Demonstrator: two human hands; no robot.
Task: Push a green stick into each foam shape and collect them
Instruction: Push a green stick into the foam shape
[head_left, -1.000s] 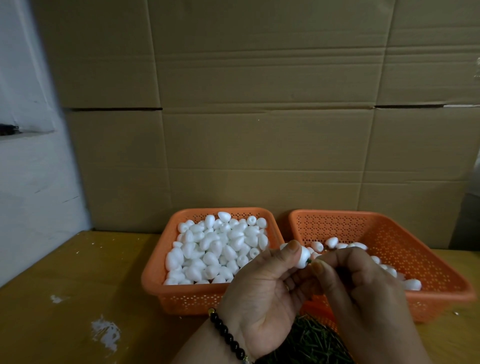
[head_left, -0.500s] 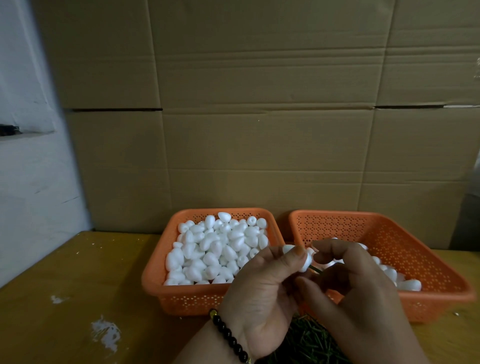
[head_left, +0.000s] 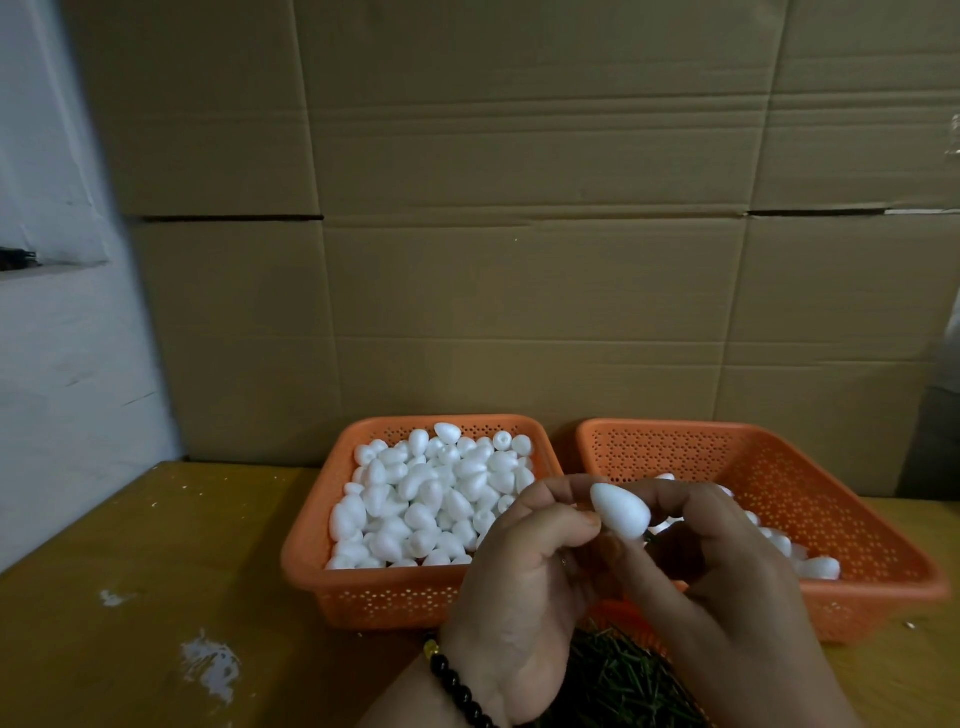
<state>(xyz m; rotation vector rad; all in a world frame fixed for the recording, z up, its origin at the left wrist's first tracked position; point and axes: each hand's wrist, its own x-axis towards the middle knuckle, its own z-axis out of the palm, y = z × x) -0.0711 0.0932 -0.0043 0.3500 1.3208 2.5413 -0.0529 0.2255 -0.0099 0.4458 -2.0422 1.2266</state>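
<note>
The head view shows a yellow-brown table (head_left: 156, 571) with a worn top; there are white scuffed patches (head_left: 210, 662) on the near left part and some small white specks farther back. Behind the table stands a wall of large brown cardboard boxes (head_left: 519, 234) that fills most of the far side. On the far left there is a pale, whitish wall (head_left: 57, 364). No brand, label or writing can be read on the boxes or anywhere else.

Two orange perforated plastic baskets stand side by side on the table, close to the boxes. The left basket (head_left: 332, 587) is full of white foam shapes (head_left: 426, 499), like small eggs. The right basket (head_left: 883, 551) holds only a few foam pieces (head_left: 821, 566) along its near side.

In front of the baskets, the left hand (head_left: 519, 587) pinches one white foam egg (head_left: 621, 509) between thumb and fingers, so it is closed on it. The right hand (head_left: 727, 587) is curled narrow and touches the wide lower end of the same egg; a short dark bit shows there, but I cannot tell clearly if it is a stick. The left wrist has a bracelet of black beads (head_left: 457, 686). Under the hands, at the near edge, lies a pile of thin green sticks (head_left: 618, 680).
</note>
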